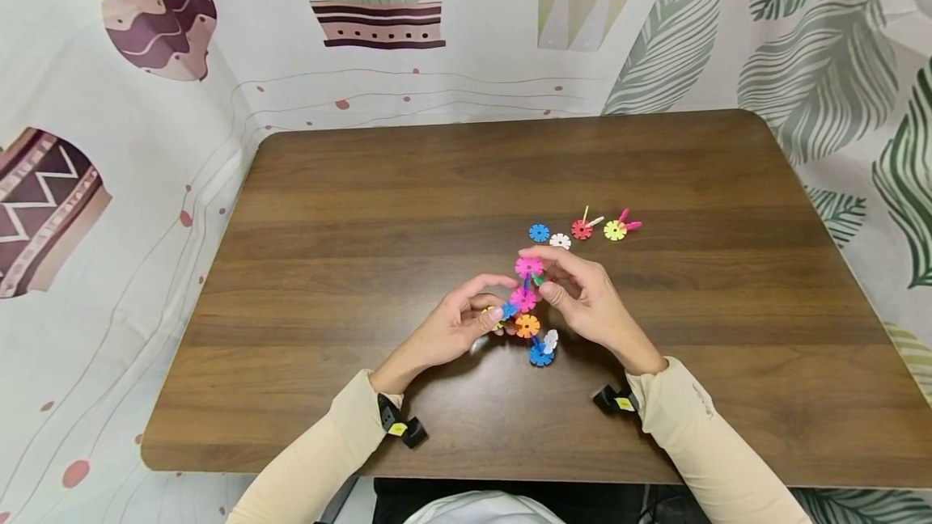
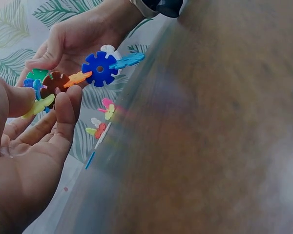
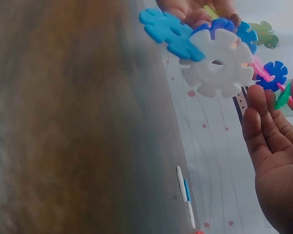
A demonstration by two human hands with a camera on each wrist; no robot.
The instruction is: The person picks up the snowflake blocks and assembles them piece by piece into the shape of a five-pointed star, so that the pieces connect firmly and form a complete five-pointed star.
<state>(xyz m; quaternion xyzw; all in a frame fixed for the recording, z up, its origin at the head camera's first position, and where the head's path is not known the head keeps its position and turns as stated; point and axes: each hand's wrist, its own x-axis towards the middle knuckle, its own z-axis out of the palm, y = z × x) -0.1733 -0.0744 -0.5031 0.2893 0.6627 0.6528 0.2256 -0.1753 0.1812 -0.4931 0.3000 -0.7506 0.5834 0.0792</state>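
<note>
Both hands hold up a chain of interlocked notched plastic discs above the table. The left hand [image 1: 451, 328] pinches a yellow disc [image 2: 38, 107] at the chain's left side between thumb and fingers. At the far end, the right hand [image 1: 593, 302] has its index finger at the top pink disc [image 1: 528, 267] and its thumb beside a small green disc [image 3: 283, 96]. Between them sit another pink disc [image 1: 523, 299] and an orange disc [image 1: 527, 326]. Nearest the body, a blue disc [image 1: 541, 355] and a white disc [image 3: 229, 75] hang from the chain.
Beyond the right hand, a loose blue disc [image 1: 539, 233] and a white disc [image 1: 560, 241] lie on the brown table [image 1: 349, 209]. Beside them are a red disc [image 1: 581, 230] and a yellow disc [image 1: 615, 231], each with smaller pieces slotted in upright.
</note>
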